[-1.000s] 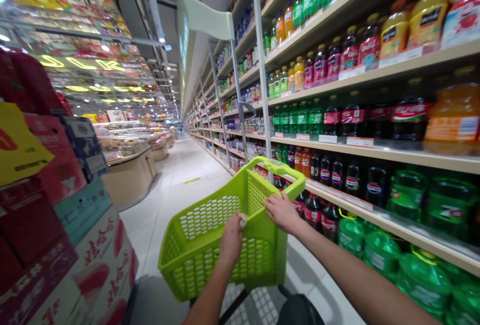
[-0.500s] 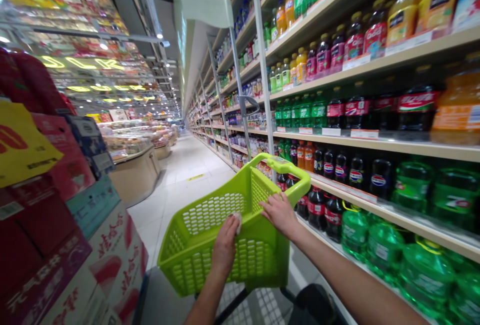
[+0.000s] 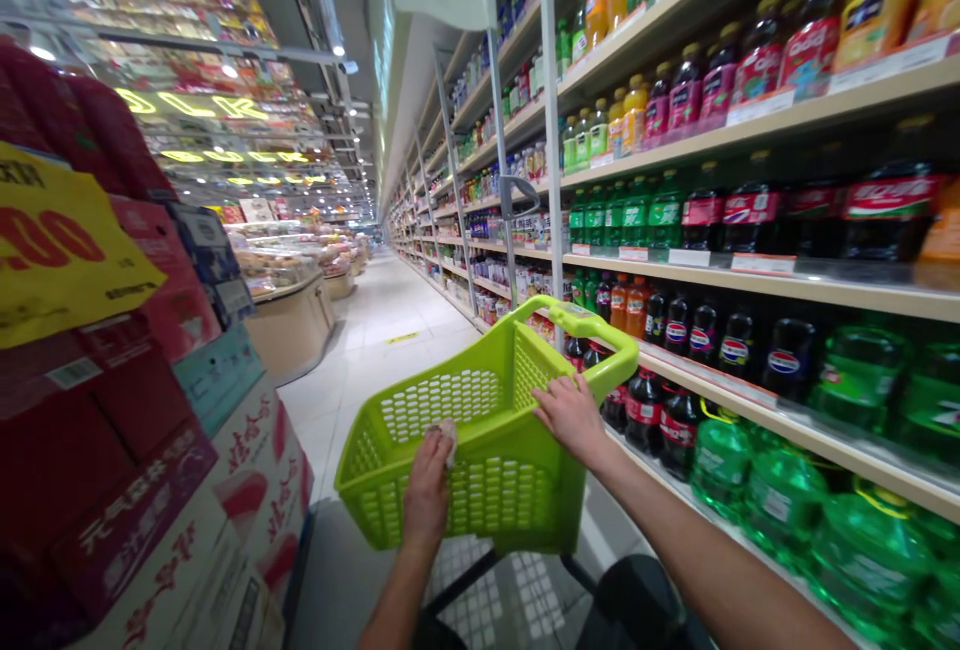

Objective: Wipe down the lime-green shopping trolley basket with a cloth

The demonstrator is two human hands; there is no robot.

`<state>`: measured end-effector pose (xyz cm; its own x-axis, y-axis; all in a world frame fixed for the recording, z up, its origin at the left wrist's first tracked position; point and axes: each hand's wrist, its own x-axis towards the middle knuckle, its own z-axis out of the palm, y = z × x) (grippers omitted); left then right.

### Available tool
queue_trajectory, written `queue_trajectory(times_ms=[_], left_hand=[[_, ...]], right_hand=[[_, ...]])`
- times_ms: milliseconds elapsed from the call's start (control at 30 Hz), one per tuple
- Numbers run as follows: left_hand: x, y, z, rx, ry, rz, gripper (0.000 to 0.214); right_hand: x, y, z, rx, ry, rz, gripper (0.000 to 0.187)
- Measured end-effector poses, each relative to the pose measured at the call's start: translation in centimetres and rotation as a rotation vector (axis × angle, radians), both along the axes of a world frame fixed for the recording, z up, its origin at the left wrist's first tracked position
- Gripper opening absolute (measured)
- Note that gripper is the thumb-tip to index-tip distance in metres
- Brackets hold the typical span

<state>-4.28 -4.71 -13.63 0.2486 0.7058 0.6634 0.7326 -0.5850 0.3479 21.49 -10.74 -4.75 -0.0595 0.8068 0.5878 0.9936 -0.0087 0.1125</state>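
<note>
A bright green plastic shopping cart (image 3: 517,490) with perforated sides stands in front of me, and its basket has no goods showing in it. My left hand (image 3: 427,490) presses a small whitish wad, like a crumpled tissue or cloth (image 3: 448,442), against the cart's near rim. Its fingers are closed round the wad, which they partly hide. Farther right, my right hand (image 3: 571,415) grips the same rim close to the cart's handle (image 3: 616,355). The fingertips curl over the edge.
Shelves of bottled drinks (image 3: 750,275) line the right side. Stacked drink cartons (image 3: 247,470) with a yellow price sign (image 3: 67,245) stand close on the left. A pale tiled aisle (image 3: 367,330) runs ahead past display bins (image 3: 289,330). A tall metal frame (image 3: 502,150) rises behind the cart.
My left hand has slid with the wad leftward along the cart's rim, away from the handle. My right hand keeps its grip. The whole view has shifted slightly, moving the cart rightward in the picture.
</note>
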Motion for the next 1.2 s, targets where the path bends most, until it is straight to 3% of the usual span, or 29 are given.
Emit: queue_trajectory(times_ms=[100,167,267,367,433,533,600,667,733,833,900,1000,1133,1200], left_hand=[[-5.4,0.8,-0.5,0.012,-0.042,0.132,0.049],[-7.7,1.1,-0.6,-0.004,-0.088,0.237,0.048],[-5.6,0.6,-0.2,-0.037,-0.097,0.248,0.05],[-0.5,-0.1,0.4,-0.067,-0.008,0.088,0.055],[0.7,-0.3,0.5,-0.063,0.023,0.017,0.056],[-2.8,0.3,0.0,-0.026,-0.016,0.074,0.051],[-6.3,0.8,-0.5,-0.014,-0.101,0.246,0.051],[-8.1,1.0,-0.8,-0.012,-0.169,0.38,0.051],[-6.7,0.8,-0.7,-0.01,-0.151,0.363,0.051],[-1.6,0.3,0.0,-0.002,-0.019,0.146,0.051],[0.4,0.1,0.4,-0.004,0.033,0.048,0.051],[-1.7,0.4,0.4,-0.023,-0.009,0.092,0.052],[-7.6,1.3,-0.3,-0.011,-0.193,0.374,0.048],[-7.3,1.5,-0.5,0.016,-0.217,0.391,0.047]], right_hand=[[0.4,-0.1,0.1,-0.006,-0.002,0.006,0.024],[0.3,-0.2,0.1,-0.007,-0.006,-0.002,0.025],[-0.1,-0.1,0.1,-0.015,-0.012,-0.029,0.024],[-0.4,0.0,0.2,-0.023,-0.014,-0.03,0.024],[-0.3,0.0,0.2,-0.022,-0.013,-0.018,0.024],[0.0,-0.2,0.3,-0.014,-0.006,-0.014,0.024],[0.0,-0.3,0.3,-0.011,-0.007,-0.018,0.023],[-0.1,-0.3,0.3,-0.013,-0.006,-0.028,0.023],[-0.4,-0.3,0.3,-0.011,0.002,-0.039,0.023],[-0.8,-0.3,0.3,-0.01,0.015,-0.038,0.023],[-0.9,-0.2,0.4,-0.015,0.016,-0.033,0.023],[-0.7,-0.2,0.4,-0.02,0.021,-0.026,0.023],[-0.7,-0.1,0.4,-0.024,0.039,-0.034,0.023],[-1.0,0.0,0.4,-0.03,0.041,-0.049,0.022]])
